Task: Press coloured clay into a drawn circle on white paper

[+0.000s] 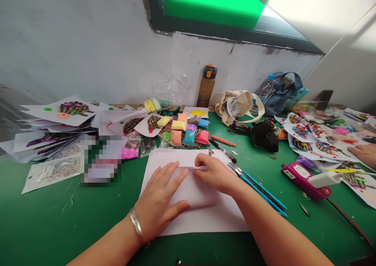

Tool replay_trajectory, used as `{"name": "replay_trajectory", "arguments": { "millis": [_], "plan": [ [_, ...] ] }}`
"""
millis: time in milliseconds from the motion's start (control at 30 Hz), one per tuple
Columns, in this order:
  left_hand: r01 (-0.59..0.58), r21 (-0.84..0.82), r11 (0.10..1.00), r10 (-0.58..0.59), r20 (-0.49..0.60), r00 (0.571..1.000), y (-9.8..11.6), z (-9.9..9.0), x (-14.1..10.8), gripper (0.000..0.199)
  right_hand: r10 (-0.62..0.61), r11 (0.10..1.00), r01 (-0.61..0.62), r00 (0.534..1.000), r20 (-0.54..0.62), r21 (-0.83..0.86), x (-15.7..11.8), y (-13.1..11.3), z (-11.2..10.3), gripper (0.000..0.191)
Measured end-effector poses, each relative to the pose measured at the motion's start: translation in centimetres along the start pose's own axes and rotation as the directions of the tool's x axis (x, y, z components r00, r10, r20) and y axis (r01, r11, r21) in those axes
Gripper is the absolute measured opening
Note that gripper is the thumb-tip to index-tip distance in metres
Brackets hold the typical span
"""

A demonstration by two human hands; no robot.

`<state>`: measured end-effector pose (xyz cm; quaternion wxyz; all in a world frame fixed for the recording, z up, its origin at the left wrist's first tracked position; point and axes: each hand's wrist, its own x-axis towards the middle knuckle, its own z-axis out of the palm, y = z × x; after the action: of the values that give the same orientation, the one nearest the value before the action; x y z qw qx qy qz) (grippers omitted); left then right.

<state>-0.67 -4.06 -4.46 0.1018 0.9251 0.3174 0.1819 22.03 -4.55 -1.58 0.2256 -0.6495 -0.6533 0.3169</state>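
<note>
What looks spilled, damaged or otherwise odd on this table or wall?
A sunflower seed lies loose on the green tabletop near the magenta power strip, as if spilled. The wall looks chipped beside the window frame.

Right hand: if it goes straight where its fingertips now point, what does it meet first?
The right hand would likely meet the left hand, spread on the paper; depth is unclear.

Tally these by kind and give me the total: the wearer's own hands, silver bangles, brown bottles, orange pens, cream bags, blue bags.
Hands, left hand and right hand: 2
Silver bangle: 1
Brown bottle: 1
Orange pen: 1
Cream bag: 1
Blue bag: 1
Total: 7
</note>
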Motion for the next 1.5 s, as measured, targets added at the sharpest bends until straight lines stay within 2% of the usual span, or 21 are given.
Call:
{"name": "replay_trajectory", "arguments": {
  "millis": [67,133,233,300,367,467,667,800,900,1100,1267,1500],
  "plan": [
    [0.146,-0.118,0.982,-0.159,-0.111,0.981,-0.5,-0.8,0.4,0.068,-0.027,0.987,0.026,1.0,0.005,0.158,-0.4,0.0,-0.3,0.007],
    [0.286,-0.285,0.915,-0.339,-0.156,0.928,-0.9,-1.5,0.8,0.071,-0.041,0.957,0.032,0.999,0.025,0.289,-0.7,0.2,-0.5,0.009],
    [0.46,-0.529,0.713,-0.563,-0.041,0.825,-1.1,-2.2,1.3,0.066,-0.056,0.901,0.027,0.997,0.054,0.433,-1.0,0.4,-0.7,0.014],
    [0.515,-0.619,0.593,-0.624,0.052,0.78,-0.9,-2.5,1.5,0.052,-0.062,0.865,0.02,0.996,0.067,0.502,-1.0,0.6,-0.6,0.016],
    [0.524,-0.673,0.522,-0.642,0.095,0.761,-0.5,-2.8,1.7,0.038,-0.041,0.829,-0.006,0.997,0.072,0.559,-1.0,0.9,-0.4,0.017],
    [0.52,-0.707,0.48,-0.663,0.096,0.743,-0.1,-2.9,1.9,0.031,0.01,0.778,-0.061,0.996,0.085,0.625,-0.9,1.2,-0.2,0.02],
    [0.502,-0.703,0.504,-0.668,0.051,0.742,-0.4,-3.0,1.8,0.03,0.025,0.783,-0.069,0.997,0.079,0.618,-0.7,1.7,-0.2,0.027],
    [0.501,-0.701,0.508,-0.667,0.047,0.743,-0.7,-2.9,1.7,0.029,0.037,0.744,-0.121,0.989,0.141,0.657,-0.8,1.7,-0.3,0.033],
    [0.505,-0.702,0.502,-0.667,0.057,0.743,-0.8,-2.8,1.6,0.03,0.049,0.789,-0.113,0.991,0.121,0.604,-0.7,1.8,-0.3,0.026],
    [0.505,-0.71,0.492,-0.658,0.077,0.749,-1.0,-2.6,1.5,0.031,0.028,0.921,-0.018,0.999,-0.02,0.389,-0.7,1.4,-0.5,0.02],
    [0.501,-0.703,0.505,-0.675,0.041,0.737,-0.9,-2.6,1.6,0.032,0.024,0.946,-0.007,0.999,-0.048,0.325,-0.8,1.1,-0.6,0.02],
    [0.489,-0.763,0.423,-0.705,0.061,0.706,-1.3,-2.2,1.5,0.031,-0.004,0.961,0.017,0.999,-0.044,0.276,-0.8,1.3,-0.4,0.02]
  ]
}}
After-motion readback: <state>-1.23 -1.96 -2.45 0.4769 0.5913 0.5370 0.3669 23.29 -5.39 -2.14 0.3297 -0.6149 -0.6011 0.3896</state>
